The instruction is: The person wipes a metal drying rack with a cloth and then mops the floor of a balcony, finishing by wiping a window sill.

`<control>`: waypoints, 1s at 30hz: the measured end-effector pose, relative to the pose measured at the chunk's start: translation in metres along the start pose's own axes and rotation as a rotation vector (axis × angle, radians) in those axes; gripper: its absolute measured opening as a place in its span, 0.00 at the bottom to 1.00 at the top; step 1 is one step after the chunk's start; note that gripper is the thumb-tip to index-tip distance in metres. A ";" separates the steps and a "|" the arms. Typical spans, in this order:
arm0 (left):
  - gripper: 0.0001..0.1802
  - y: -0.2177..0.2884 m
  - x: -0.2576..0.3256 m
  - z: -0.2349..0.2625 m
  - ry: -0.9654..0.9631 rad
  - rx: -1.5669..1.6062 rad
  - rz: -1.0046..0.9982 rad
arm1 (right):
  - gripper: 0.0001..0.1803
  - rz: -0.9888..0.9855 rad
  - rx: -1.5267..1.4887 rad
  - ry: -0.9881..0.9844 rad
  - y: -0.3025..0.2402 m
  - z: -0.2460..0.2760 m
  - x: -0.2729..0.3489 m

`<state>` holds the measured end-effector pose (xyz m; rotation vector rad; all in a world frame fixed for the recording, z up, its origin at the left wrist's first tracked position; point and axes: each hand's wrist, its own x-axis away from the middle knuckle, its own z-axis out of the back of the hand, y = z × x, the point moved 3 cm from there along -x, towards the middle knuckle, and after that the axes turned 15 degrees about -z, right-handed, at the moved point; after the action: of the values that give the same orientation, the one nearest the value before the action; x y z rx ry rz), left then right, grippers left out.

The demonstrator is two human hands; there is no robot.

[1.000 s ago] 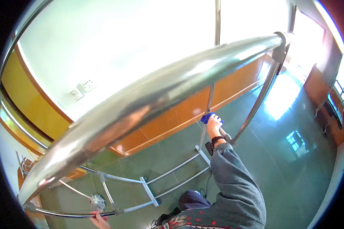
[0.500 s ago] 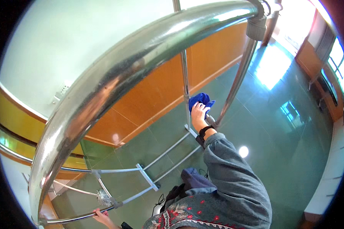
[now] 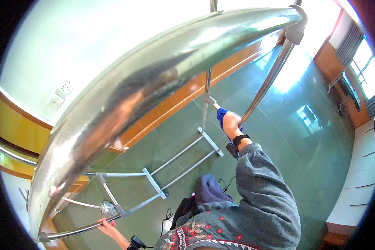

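Observation:
A shiny metal garment rack (image 3: 166, 75) stands in front of me, its thick top tube sweeping across the view. At the lower left, my left hand (image 3: 108, 228) has its fingers closed around a lower metal tube of the rack. Farther out, my right hand (image 3: 232, 123) grips a blue cloth (image 3: 221, 114) against the short crossbar, close to where it meets the nearer upright (image 3: 271, 77). The palm and fingers of that hand are partly hidden, and the cloth shows on both sides of it. Below lies the rack's white-grey base frame (image 3: 183, 143).
An orange wood panel (image 3: 162, 110) runs along the white wall, with a socket (image 3: 66, 86) above it. Green tiles cover the floor (image 3: 275, 175). White drawers (image 3: 356, 179) line the right side. A black cable (image 3: 167, 216) hangs near my body. Something silvery and crumpled (image 3: 108, 209) sits beside the left tube.
My right hand has moved right with the blue cloth, from near the far upright to the nearer one. My left hand stays on its tube while the view has shifted slightly.

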<state>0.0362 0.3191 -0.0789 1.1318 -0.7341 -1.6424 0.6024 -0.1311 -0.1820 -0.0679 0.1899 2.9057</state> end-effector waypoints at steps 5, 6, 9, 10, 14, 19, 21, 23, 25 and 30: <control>0.16 0.000 -0.005 0.002 0.020 0.071 -0.051 | 0.09 -0.130 -0.306 -0.084 -0.039 0.000 -0.023; 0.14 0.000 -0.005 0.003 0.014 0.071 -0.041 | 0.11 -0.104 -0.479 -0.035 -0.049 0.003 -0.029; 0.13 -0.007 -0.005 -0.012 0.000 0.092 -0.034 | 0.24 -0.096 -1.287 0.086 -0.055 0.001 -0.066; 0.13 -0.011 -0.007 -0.004 -0.004 0.073 -0.043 | 0.27 -0.014 -1.323 0.125 -0.074 0.014 -0.064; 0.14 -0.018 -0.005 -0.004 0.027 0.094 -0.053 | 0.39 0.084 -1.032 0.055 -0.134 0.021 -0.075; 0.16 0.017 0.006 -0.006 -0.195 -0.090 -0.088 | 0.29 -0.114 -0.656 -0.132 -0.154 0.025 -0.091; 0.17 0.036 0.013 -0.005 -0.229 -0.157 -0.026 | 0.20 -0.017 -0.462 -0.072 -0.150 0.010 -0.083; 0.17 0.000 0.000 0.000 -0.219 -0.136 -0.097 | 0.22 0.148 -0.197 0.464 -0.137 0.000 -0.061; 0.16 -0.024 -0.011 0.014 -0.035 0.022 -0.044 | 0.24 0.341 -0.163 0.398 -0.130 -0.005 -0.032; 0.15 0.007 0.007 -0.017 -0.008 0.060 -0.081 | 0.20 0.188 0.121 0.287 -0.048 -0.001 -0.016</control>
<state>0.0543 0.3114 -0.0820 1.2125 -0.7554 -1.7028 0.6287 -0.0887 -0.1880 -0.4720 0.4429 3.0504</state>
